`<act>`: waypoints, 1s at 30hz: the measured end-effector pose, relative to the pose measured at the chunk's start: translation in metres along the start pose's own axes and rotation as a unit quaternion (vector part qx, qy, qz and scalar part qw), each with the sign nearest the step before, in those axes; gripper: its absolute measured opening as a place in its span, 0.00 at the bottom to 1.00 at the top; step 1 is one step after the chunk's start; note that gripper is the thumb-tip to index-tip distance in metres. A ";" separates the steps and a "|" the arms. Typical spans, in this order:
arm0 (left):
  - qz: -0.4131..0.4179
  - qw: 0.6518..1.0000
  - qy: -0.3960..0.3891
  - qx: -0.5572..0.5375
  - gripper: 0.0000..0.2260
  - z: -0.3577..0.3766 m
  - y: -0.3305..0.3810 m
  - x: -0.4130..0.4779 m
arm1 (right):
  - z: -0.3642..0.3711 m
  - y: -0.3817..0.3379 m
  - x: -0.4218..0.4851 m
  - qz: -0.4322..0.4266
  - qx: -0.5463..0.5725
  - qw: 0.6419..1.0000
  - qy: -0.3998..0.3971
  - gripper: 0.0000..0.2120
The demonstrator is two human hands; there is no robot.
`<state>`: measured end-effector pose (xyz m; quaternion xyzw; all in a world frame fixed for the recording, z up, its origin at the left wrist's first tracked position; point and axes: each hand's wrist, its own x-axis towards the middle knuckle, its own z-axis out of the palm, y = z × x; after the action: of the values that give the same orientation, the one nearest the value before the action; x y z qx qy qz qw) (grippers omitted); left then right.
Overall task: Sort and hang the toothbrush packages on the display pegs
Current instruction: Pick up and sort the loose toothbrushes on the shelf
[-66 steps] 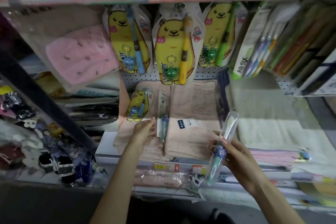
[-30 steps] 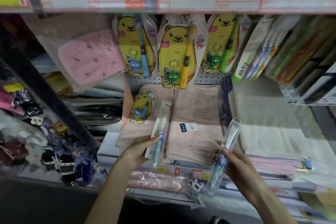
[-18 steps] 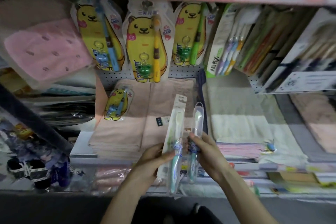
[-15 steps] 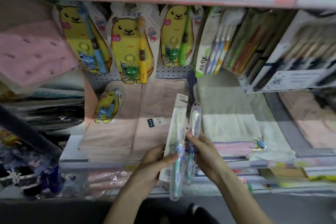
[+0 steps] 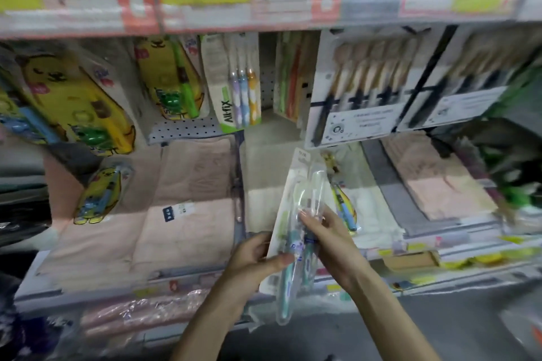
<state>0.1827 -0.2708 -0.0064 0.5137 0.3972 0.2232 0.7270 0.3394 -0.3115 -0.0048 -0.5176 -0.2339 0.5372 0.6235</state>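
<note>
Both hands are gripping two clear plastic toothbrush packages (image 5: 296,214) together: left hand (image 5: 256,258) underneath, right hand (image 5: 328,234) over them, before folded pink towels (image 5: 187,184).

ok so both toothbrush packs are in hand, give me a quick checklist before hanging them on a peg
1. Both packs held: ok. The left hand and right hand together grip the carded toothbrush pack and the clear-cased toothbrush.
2. Packs upright, top ends up: ok, tilted slightly right.
3. Hang hole visible on the card's top: cannot tell, blurred.
4. Matching product on the pegs: cannot tell. The All-fix pack, bear packs and boxed multi-brush sets hang above; none clearly matches.
5. Free peg located: cannot tell. Bare pegboard shows beside the All-fix pack, but no empty hook is clear.
6. A hand free for hanging: not ok, both are occupied.
</note>
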 end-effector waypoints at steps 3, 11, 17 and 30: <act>0.010 1.000 -0.010 -0.006 0.18 0.046 -0.001 0.010 | -0.042 -0.022 -0.006 -0.012 -0.007 1.000 0.000 0.22; 0.003 1.000 -0.001 0.004 0.14 0.162 -0.013 0.041 | -0.153 -0.070 -0.022 -0.008 -0.035 0.999 0.029 0.24; -0.016 1.000 -0.017 0.004 0.14 0.217 -0.020 0.052 | -0.207 -0.088 -0.028 -0.016 -0.073 0.995 0.060 0.22; -0.067 0.991 -0.094 0.069 0.18 0.247 -0.012 0.079 | -0.249 -0.104 -0.022 -0.017 -0.054 0.990 0.132 0.11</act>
<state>0.4270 -0.3581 -0.0064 0.5534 0.3745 0.0970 0.7376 0.5877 -0.4179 0.0057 -0.6128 -0.1873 0.4398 0.6292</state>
